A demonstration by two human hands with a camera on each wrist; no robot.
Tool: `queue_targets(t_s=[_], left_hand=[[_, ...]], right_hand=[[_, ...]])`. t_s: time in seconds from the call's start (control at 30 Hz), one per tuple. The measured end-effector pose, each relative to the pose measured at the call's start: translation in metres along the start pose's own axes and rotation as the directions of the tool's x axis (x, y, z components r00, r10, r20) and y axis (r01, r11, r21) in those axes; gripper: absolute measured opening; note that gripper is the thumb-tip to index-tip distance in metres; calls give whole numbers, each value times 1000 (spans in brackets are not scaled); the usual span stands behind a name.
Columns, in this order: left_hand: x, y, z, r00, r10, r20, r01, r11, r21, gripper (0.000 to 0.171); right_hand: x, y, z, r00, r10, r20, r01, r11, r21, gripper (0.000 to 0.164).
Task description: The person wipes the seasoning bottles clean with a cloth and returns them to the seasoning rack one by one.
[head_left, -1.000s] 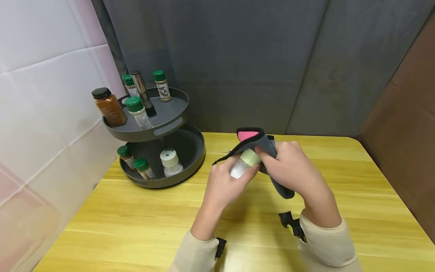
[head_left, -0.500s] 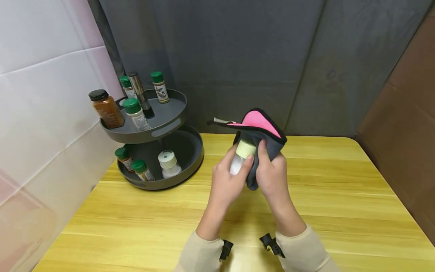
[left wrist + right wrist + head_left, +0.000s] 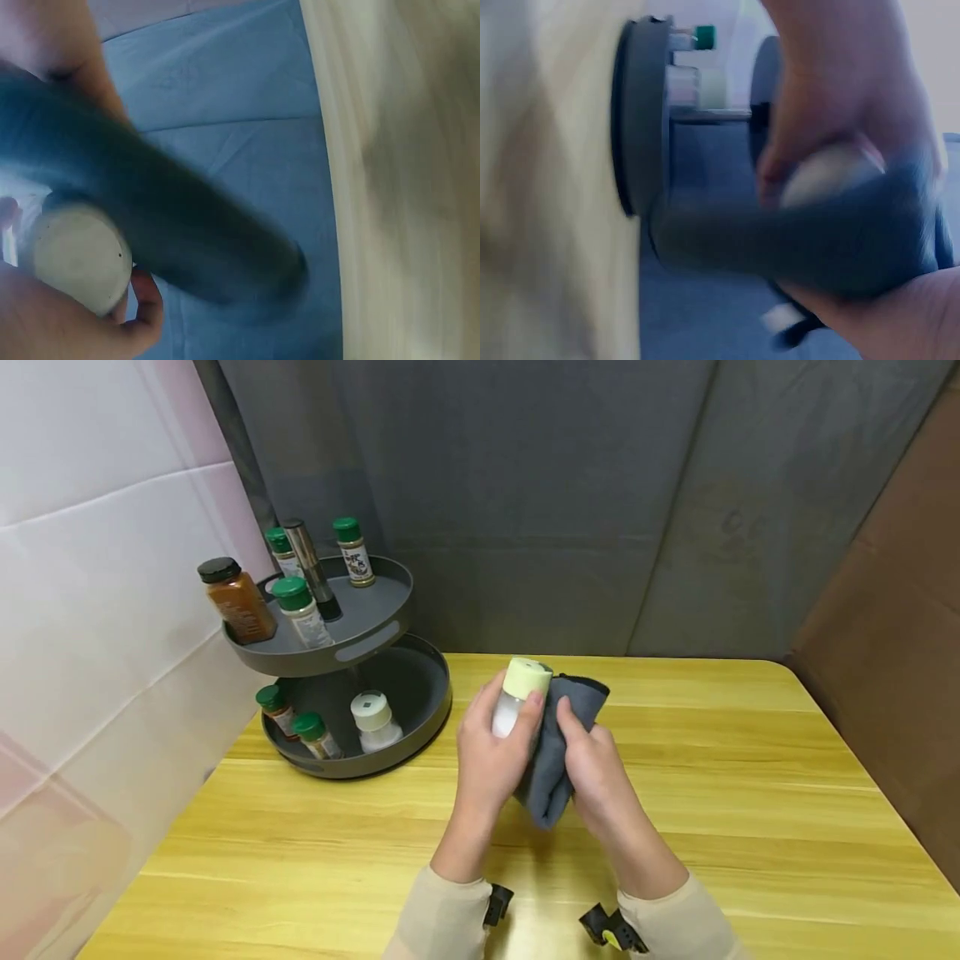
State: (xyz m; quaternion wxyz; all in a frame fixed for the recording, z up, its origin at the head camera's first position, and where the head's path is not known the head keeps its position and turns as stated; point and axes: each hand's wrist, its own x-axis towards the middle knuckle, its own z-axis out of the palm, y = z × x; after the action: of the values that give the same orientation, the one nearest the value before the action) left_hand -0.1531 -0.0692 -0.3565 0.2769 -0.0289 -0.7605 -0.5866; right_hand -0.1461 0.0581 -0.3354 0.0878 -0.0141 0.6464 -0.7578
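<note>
My left hand (image 3: 486, 768) grips a clear shaker with white contents and a pale yellow-green cap (image 3: 527, 678), held above the table. In the left wrist view the shaker's round end (image 3: 81, 259) shows between the fingers. Pinched in my right hand (image 3: 597, 772) is a folded grey cloth (image 3: 551, 768) with black edging, thumb on its near face. The cloth lies against the shaker's right side; its lower end hangs below both hands. Motion blurs the cloth (image 3: 802, 247) in the right wrist view, where it partly covers the shaker.
A two-tier grey turntable rack (image 3: 427, 727) stands at the left on the wooden table (image 3: 750, 793). Its upper tier carries green-capped spice jars, a brown jar (image 3: 242, 606) and a metallic cylinder (image 3: 311, 568). Below are two green-capped jars and a white-capped shaker (image 3: 375, 720). A grey curtain hangs behind.
The cloth has swung from spread out above the shaker, pink lining showing, to folded down at its right side. My right hand has moved left, and the shaker's cap now stands uncovered.
</note>
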Motion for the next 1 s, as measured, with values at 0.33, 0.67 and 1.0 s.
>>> queue_targets(t_s=[0.33,0.67,1.0], left_hand=[[-8,6,2,998,11,65,-10,1000,-23,48],[-6,0,5,996,8,87,-10,1000,21,49],[-3,4,3,999,37,25,-37,999,-7,46]], right_hand=[[6,7,3,973,-184,-139,170,980,-105,53],[7,-2,3,961,-254,-106,257,966,21,53],[7,17,8,996,-81,-49,83,995,49,55]])
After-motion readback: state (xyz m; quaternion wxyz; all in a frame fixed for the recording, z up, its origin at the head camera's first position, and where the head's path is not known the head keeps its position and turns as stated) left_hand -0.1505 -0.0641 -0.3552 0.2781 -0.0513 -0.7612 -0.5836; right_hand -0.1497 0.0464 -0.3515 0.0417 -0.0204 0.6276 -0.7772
